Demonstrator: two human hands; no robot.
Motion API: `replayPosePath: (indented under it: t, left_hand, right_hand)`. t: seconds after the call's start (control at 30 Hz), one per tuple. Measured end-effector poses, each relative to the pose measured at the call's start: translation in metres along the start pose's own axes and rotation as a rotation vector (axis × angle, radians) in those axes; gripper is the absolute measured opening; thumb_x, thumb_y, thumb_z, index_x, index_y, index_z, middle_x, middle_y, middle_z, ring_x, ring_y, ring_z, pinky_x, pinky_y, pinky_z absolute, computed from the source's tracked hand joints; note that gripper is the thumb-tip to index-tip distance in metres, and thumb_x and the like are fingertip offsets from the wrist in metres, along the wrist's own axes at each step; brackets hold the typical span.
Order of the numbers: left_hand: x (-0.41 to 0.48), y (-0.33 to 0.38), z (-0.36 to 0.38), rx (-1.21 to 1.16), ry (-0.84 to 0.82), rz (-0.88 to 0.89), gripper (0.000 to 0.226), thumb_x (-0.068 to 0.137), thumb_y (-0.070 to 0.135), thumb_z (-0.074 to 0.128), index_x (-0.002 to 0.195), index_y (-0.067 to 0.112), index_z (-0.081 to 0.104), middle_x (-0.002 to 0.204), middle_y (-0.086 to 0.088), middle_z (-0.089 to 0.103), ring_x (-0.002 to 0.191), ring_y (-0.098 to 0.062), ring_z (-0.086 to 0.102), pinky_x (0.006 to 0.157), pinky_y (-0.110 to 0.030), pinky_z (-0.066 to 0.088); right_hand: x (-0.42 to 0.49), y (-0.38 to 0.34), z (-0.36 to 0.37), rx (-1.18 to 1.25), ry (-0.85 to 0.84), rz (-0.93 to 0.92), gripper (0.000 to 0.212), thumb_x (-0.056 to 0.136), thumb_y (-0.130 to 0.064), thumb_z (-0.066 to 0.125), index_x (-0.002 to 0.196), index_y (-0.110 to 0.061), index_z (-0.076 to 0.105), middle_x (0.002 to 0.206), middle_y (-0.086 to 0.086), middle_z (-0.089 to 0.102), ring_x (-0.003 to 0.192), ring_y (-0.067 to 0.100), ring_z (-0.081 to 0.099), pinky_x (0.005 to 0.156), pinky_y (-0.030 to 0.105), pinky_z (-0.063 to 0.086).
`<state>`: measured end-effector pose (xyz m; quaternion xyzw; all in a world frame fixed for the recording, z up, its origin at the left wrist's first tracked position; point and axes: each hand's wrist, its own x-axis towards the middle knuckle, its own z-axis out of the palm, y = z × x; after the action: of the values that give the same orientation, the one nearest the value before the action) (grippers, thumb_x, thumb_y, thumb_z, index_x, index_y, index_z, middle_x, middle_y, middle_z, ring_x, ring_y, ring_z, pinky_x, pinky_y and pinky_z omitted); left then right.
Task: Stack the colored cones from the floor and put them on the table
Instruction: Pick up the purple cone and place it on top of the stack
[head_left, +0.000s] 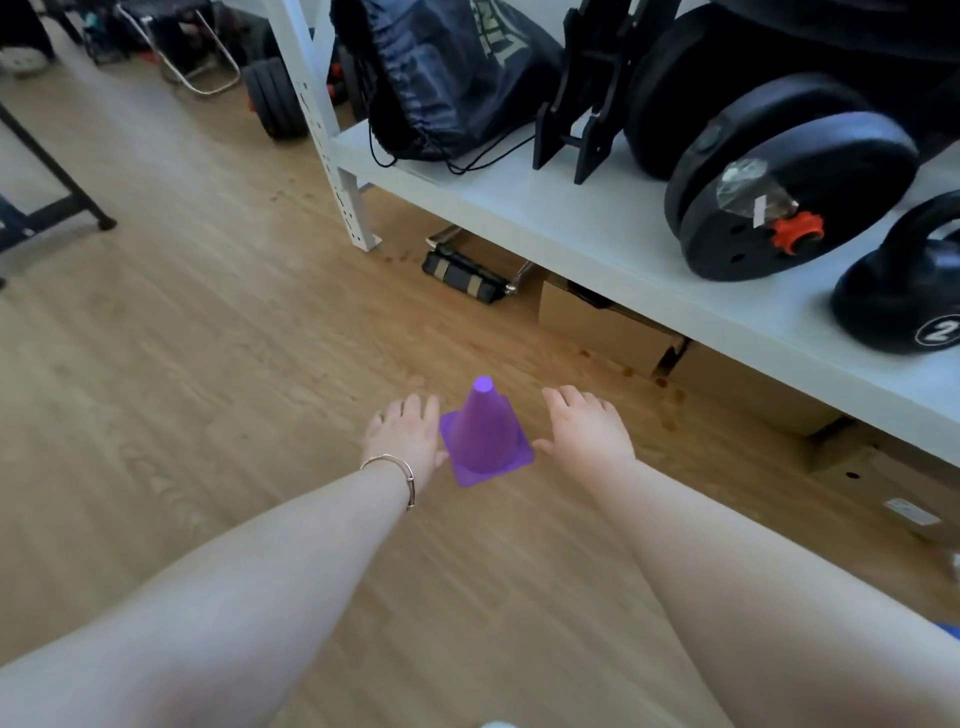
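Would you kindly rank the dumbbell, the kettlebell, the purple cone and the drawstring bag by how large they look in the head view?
1. Dumbbell and drawstring bag: they look alike, and the frame cuts off the bag.
2. Kettlebell, partly cut off at the edge.
3. Purple cone, smallest, though it sits farther away on the floor.

One purple plastic cone (485, 434) on the wooden floor, two bare hands, left hand (404, 434) and right hand (587, 434). On the white shelf at right: one black kettlebell (901, 299), one dark drawstring bag (441, 78), one black plate dumbbell (779, 182).
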<state>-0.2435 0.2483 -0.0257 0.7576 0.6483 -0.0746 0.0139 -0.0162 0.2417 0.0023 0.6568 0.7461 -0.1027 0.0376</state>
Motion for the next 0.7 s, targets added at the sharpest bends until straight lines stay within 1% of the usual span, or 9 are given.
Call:
replayPosePath:
  t: [0.13,0.23,0.33,0.43,0.5,0.63,0.7]
  left_hand:
    - [0.016,0.001,0.014,-0.05,-0.054,0.011,0.069,0.081,0.047,0.064,0.135,0.017,0.034,0.126,-0.006,0.051,0.117,-0.028,0.052,0.091,-0.04,0.043]
    - [0.027,0.007,0.02,-0.094,-0.093,0.037,0.064,0.084,0.046,0.062,0.133,0.016,0.035,0.126,-0.005,0.051,0.116,-0.027,0.052,0.088,-0.04,0.045]
    - [0.039,0.01,0.027,-0.15,-0.138,0.061,0.06,0.085,0.044,0.062,0.132,0.016,0.036,0.125,-0.006,0.052,0.115,-0.029,0.054,0.086,-0.041,0.046]
    - [0.045,0.01,0.033,-0.214,-0.175,0.071,0.049,0.086,0.041,0.062,0.123,0.017,0.04,0.121,-0.007,0.055,0.11,-0.032,0.058,0.083,-0.042,0.046]
    - [0.046,0.011,0.036,-0.295,-0.207,0.061,0.045,0.087,0.037,0.062,0.121,0.016,0.042,0.119,-0.008,0.057,0.108,-0.033,0.059,0.081,-0.042,0.046]
    - [0.048,0.017,0.039,-0.511,-0.228,-0.015,0.047,0.085,0.031,0.065,0.123,0.014,0.044,0.117,-0.009,0.063,0.105,-0.032,0.061,0.077,-0.037,0.044]
    - [0.049,0.018,0.039,-0.605,-0.224,-0.05,0.048,0.083,0.028,0.067,0.124,0.016,0.046,0.118,-0.006,0.065,0.106,-0.028,0.062,0.078,-0.033,0.045]
  right_hand:
    - [0.028,-0.001,0.008,0.05,-0.157,-0.074,0.075,0.086,-0.041,0.065,0.147,-0.02,0.028,0.147,0.004,0.041,0.132,0.028,0.041,0.103,0.041,0.037]
    - [0.044,0.0,0.014,0.096,-0.217,-0.099,0.076,0.086,-0.035,0.065,0.149,-0.021,0.025,0.149,0.005,0.039,0.135,0.028,0.04,0.105,0.042,0.037]
    - [0.061,0.0,0.022,0.163,-0.259,-0.087,0.076,0.085,-0.033,0.067,0.149,-0.022,0.027,0.148,0.006,0.042,0.133,0.029,0.044,0.105,0.041,0.04]
    - [0.071,-0.004,0.031,0.244,-0.298,-0.076,0.075,0.084,-0.031,0.069,0.148,-0.024,0.03,0.144,0.005,0.048,0.129,0.029,0.047,0.102,0.037,0.042]
    - [0.075,-0.007,0.038,0.274,-0.304,-0.086,0.074,0.083,-0.03,0.07,0.147,-0.025,0.033,0.14,0.004,0.053,0.126,0.028,0.05,0.099,0.036,0.044]
    - [0.081,-0.009,0.045,0.331,-0.286,-0.075,0.065,0.082,-0.03,0.07,0.14,-0.025,0.04,0.127,0.008,0.062,0.114,0.03,0.057,0.091,0.037,0.047]
    - [0.08,-0.008,0.046,0.356,-0.284,-0.062,0.062,0.082,-0.03,0.071,0.137,-0.023,0.042,0.123,0.009,0.062,0.111,0.03,0.058,0.088,0.037,0.047]
